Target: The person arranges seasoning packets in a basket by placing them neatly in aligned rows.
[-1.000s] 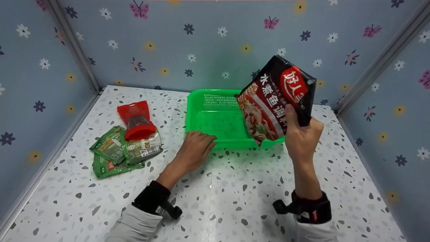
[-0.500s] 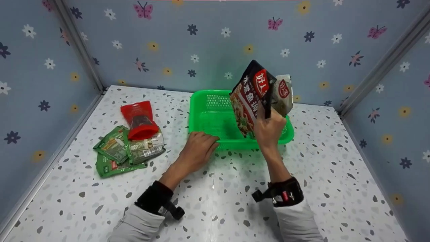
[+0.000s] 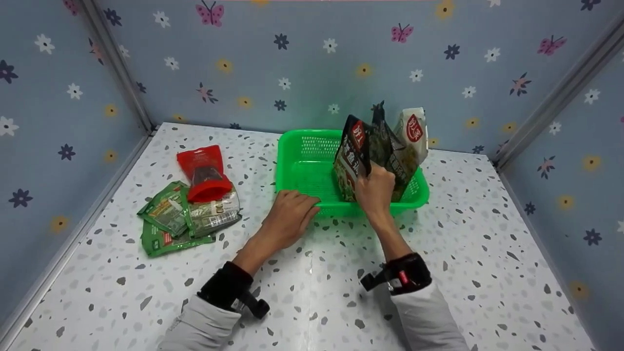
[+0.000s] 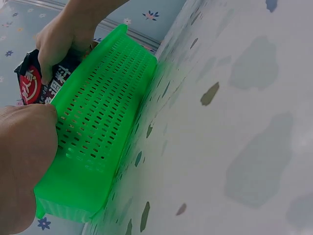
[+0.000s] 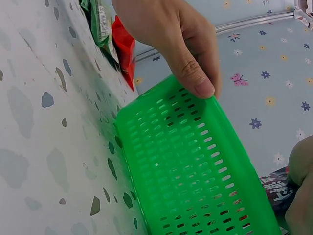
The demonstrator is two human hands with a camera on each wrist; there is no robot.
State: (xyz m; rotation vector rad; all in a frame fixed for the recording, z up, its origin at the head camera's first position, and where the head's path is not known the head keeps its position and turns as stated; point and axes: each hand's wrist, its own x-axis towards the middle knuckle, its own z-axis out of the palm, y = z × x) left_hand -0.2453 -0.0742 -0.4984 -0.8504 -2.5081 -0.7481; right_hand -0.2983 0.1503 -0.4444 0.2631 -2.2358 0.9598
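Observation:
My left hand [image 3: 287, 219] grips the front left rim of the green plastic basket [image 3: 312, 183]. In the right wrist view its thumb [image 5: 195, 81] lies against the basket's outer wall, with the fingers over the rim. My right hand [image 3: 376, 190] pinches a black seasoning packet [image 3: 347, 165] with a red logo, standing upright inside the basket. Its lower edge is hidden behind the basket's front wall. Just right of that packet stand a dark packet [image 3: 382, 141] and a pale packet [image 3: 413, 134] with a red logo, both leaning in the basket's right half.
Left of the basket lies a small heap on the speckled table [image 3: 312, 292]: a red packet [image 3: 204, 173] on top of several green packets [image 3: 168, 214]. A flower-patterned wall [image 3: 258, 63] rises close behind the basket, with side walls left and right.
My right hand has moved left and down, lowering the black packet from above the basket's right side into it. The packets behind have come into view. My left hand stays on the rim.

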